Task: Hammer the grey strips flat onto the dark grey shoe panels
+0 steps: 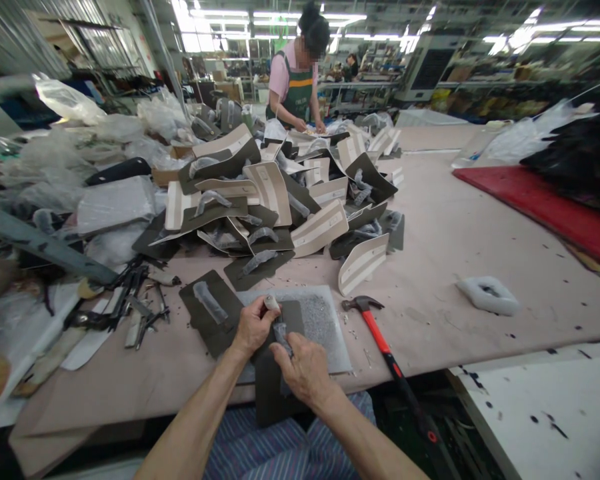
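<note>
My left hand (253,327) is closed around a small pale-ended tool (271,304), whose lower part is mostly hidden by my fingers. The tool is over a dark panel (270,393) that overhangs the table's front edge above my lap. My right hand (306,368) grips the plastic-wrapped handle (280,331) on this panel, with the thumb lying along it. Beneath the panel is a speckled whitish board (325,327). Just left of my hands, another dark panel (213,310) lies flat with its own wrapped handle. A claw hammer (380,337) with a red and black grip rests to the right.
Ahead is a heap of curved panels (317,230) with wrapped handles. Pliers and other hand tools (130,303) lie at left, beside plastic bags (55,160). A white foam-like ring (487,295) sits at right. Across the table a person (295,80) in an apron works.
</note>
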The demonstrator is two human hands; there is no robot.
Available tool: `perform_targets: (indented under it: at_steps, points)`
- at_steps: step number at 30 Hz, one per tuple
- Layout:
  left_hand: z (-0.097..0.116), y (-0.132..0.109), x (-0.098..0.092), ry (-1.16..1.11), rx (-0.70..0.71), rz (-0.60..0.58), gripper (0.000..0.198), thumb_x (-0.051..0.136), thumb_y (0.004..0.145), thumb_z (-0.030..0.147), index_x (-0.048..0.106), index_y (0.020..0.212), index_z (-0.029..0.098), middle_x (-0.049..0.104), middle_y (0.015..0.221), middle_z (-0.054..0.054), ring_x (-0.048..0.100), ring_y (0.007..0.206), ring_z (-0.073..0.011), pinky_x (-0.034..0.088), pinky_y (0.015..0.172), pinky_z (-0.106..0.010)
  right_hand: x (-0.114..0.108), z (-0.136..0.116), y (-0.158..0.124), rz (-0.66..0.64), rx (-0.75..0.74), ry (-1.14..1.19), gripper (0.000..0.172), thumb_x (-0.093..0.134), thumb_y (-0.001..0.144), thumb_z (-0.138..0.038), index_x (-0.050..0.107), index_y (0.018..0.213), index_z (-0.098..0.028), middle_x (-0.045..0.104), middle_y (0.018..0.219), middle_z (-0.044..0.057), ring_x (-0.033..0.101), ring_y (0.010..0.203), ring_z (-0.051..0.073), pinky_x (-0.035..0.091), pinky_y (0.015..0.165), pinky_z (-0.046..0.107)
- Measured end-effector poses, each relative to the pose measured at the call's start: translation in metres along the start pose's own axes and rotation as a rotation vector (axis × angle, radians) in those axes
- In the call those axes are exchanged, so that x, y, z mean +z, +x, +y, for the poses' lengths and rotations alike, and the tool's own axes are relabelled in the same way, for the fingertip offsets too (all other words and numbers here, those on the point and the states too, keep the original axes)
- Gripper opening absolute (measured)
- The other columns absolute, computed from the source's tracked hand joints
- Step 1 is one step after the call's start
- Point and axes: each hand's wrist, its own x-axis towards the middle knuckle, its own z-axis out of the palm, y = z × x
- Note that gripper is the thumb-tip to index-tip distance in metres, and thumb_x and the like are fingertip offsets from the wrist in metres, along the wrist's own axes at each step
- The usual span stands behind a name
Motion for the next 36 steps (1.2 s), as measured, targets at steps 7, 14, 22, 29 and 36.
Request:
perform_targets:
  at_steps: [7, 14, 22, 29, 36]
  points:
    - [0.014, -0.005, 0.006, 0.187, 0.094, 0.036, 0.010, 0.061, 0.082, 0.026, 0.068, 0.087, 0.019, 0.072, 0.082, -0.002, 0.067, 0.076, -0.0165, 0.051, 0.074, -0.025, -0.053, 0.057, -0.009, 0.268, 0.010, -0.053, 0.033, 0.046, 0.096, -0.039, 0.059, 0.116, -0.016, 0.062, 0.110, 0.013, 0.058, 0.103, 0.026, 0.044, 0.090, 0.036]
    - [0.015, -0.009, 0.009, 0.314, 0.130, 0.040, 0.013, 0.061, 0.081, 0.027, 0.069, 0.089, 0.021, 0.072, 0.079, -0.002, 0.066, 0.075, -0.0179, 0.049, 0.071, -0.026, -0.094, 0.146, -0.032, 0.093, 0.630, 0.164, 0.005, 0.056, 0.077, -0.023, 0.052, 0.078, -0.020, 0.053, 0.075, 0.006, 0.056, 0.079, 0.024, 0.046, 0.070, 0.034]
    - [0.015, -0.011, 0.007, 0.283, 0.148, 0.019, 0.013, 0.058, 0.082, 0.026, 0.068, 0.088, 0.020, 0.069, 0.074, 0.000, 0.064, 0.071, -0.0172, 0.047, 0.069, -0.026, -0.110, 0.074, -0.016, -0.066, 0.601, 0.660, 0.031, 0.037, 0.089, -0.051, 0.045, 0.077, -0.024, 0.038, 0.056, -0.008, 0.031, 0.037, 0.009, 0.031, 0.037, 0.021]
    - [0.009, -0.009, 0.008, 0.321, 0.161, 0.015, 0.014, 0.057, 0.083, 0.026, 0.068, 0.089, 0.019, 0.067, 0.073, 0.000, 0.061, 0.069, -0.0164, 0.045, 0.066, -0.026, -0.118, 0.006, 0.023, 0.099, -0.058, -0.032, 0.031, 0.036, 0.097, -0.042, 0.052, 0.081, -0.021, 0.048, 0.058, -0.001, 0.041, 0.049, 0.013, 0.023, 0.050, 0.027]
    - [0.013, -0.011, 0.007, 0.326, 0.175, -0.004, 0.018, 0.059, 0.082, 0.024, 0.070, 0.097, 0.020, 0.072, 0.084, -0.002, 0.066, 0.079, -0.0183, 0.047, 0.075, -0.027, -0.161, -0.028, 0.040, 0.395, -0.117, 0.073, 0.032, 0.034, 0.100, -0.044, 0.048, 0.081, -0.023, 0.046, 0.058, -0.003, 0.037, 0.047, 0.011, 0.023, 0.049, 0.024]
